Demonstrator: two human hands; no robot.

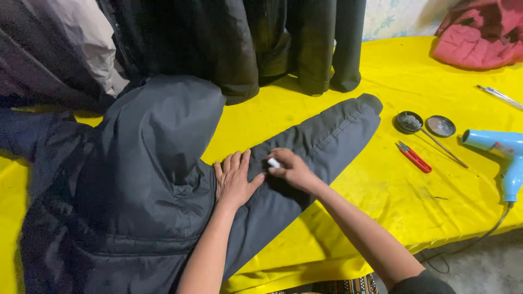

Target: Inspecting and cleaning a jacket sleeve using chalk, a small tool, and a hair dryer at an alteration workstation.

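Dark grey hooded jacket [136, 207] lies flat on a table with a yellow cloth [392, 185], glossy and scuffed. Jacket fabric is matte, padded, with stitched seams. Hood [163, 125] is rounded and points to the far edge; one sleeve [321, 136] stretches diagonally toward the far right, its cuff close to the hanging garments.

Left hand [233, 177]: flat, palm down, fingers straight and close together, pressing the fabric where the sleeve meets the body, just below the hood.

Right hand [291, 169]: fingers curled narrow, pinching a small white piece [273, 163] between thumb and fingertips, its tip against the sleeve fabric. Can't tell what the white piece is; looks like chalk or a small stick. The hands are just beside each other, thumb of the left near the right's knuckles.

Right part of the table: two small round tins [425, 124], dark, shallow, side by side, with a thin metal rod [444, 147] running from the left one. Just in front of them, small red-handled snips [414, 158]. Near the right edge, a light blue plastic hair dryer [504, 155], nozzle pointing left, cord dropping off the near edge. Far right corner: pink quilted garment [479, 32], bunched. A thin pen-like stick [500, 96] lies near it.

Along the far edge: dark coats [239, 43] hanging, hems touching the table, and a pale grey garment [81, 43] at left.
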